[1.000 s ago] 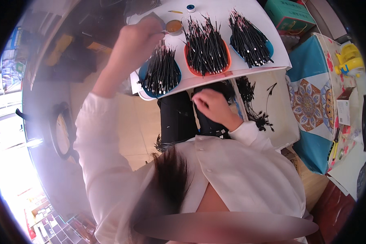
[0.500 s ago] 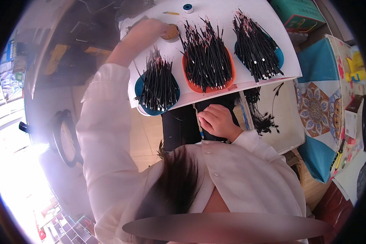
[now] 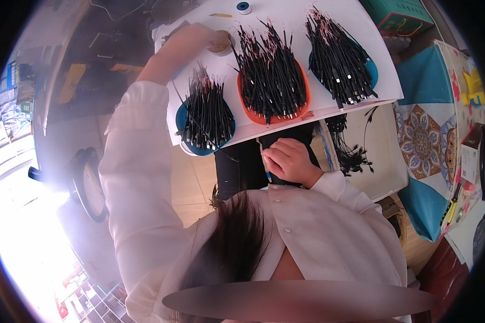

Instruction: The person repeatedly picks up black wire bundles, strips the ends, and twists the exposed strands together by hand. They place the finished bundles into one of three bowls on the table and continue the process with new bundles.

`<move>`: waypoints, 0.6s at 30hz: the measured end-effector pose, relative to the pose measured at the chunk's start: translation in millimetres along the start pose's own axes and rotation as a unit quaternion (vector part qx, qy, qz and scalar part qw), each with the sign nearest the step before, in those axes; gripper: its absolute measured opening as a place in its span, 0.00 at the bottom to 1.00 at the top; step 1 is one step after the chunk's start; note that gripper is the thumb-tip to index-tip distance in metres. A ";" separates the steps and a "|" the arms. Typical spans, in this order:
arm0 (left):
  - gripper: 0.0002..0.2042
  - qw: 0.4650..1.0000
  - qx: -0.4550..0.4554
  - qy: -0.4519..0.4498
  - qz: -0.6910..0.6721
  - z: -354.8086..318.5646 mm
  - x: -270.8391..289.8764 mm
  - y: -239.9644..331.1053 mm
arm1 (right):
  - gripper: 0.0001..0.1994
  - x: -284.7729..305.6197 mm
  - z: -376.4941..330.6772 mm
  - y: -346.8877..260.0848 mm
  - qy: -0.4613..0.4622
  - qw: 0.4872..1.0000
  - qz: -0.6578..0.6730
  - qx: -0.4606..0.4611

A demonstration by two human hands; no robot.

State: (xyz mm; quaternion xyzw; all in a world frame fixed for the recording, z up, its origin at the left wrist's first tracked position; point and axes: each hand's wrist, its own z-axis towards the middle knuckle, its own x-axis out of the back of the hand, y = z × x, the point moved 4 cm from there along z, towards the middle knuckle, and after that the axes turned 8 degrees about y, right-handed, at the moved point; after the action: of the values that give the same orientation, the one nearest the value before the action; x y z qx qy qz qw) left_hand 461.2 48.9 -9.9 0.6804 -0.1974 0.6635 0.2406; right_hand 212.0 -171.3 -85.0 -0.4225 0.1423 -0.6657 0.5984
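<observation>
My left hand (image 3: 195,39) reaches over the far left of the white table, fingers curled beside a small round pot (image 3: 220,42) with brown contents. What these fingers hold, if anything, is hidden. Close to my body, above my dark trousers, my right hand (image 3: 292,162) is closed with its fingers folded in; its palm side cannot be seen. Short black cables with bare pinkish wire ends fill three trays: a blue left tray (image 3: 183,121), an orange middle tray (image 3: 306,102) and a blue right tray (image 3: 373,72).
A spool (image 3: 243,7) and a yellow-handled tool (image 3: 221,15) lie at the table's far side. More black cables (image 3: 351,153) hang over a pale bin (image 3: 390,161) below the right edge. A green box (image 3: 401,19) stands far right, near a patterned cloth (image 3: 423,140).
The whole view has shifted slightly. My left hand has drawn a little left, uncovering more of the round pot. My right hand keeps its place and its closed shape.
</observation>
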 end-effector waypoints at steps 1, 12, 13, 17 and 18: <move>0.08 1.000 -0.011 0.001 0.008 0.4 1.4 2.6 | 0.06 0.2 0.0 0.0 -0.001 1.000 0.001 -0.002; 0.07 0.998 -0.050 0.026 -0.003 -7.2 31.4 3.1 | 0.06 2.2 -1.2 -2.0 -0.007 1.000 -0.010 -0.004; 0.07 0.998 -0.052 0.043 -0.004 -11.3 39.4 -0.3 | 0.06 2.2 -1.3 -2.3 -0.009 1.000 -0.006 -0.004; 0.08 0.988 0.104 0.089 -0.067 -36.8 60.6 -26.8 | 0.06 1.6 -0.4 -3.9 -0.014 1.000 -0.013 -0.007; 0.07 0.974 0.177 0.104 -0.095 -45.8 62.5 -36.6 | 0.06 1.3 0.1 -4.4 -0.013 1.000 -0.013 -0.008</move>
State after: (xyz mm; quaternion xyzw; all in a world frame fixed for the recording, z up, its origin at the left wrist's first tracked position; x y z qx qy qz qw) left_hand 448.3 108.6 50.3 0.6550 0.0150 0.7292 0.1973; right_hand 209.2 -171.4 -81.4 -0.4382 0.1342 -0.6666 0.5879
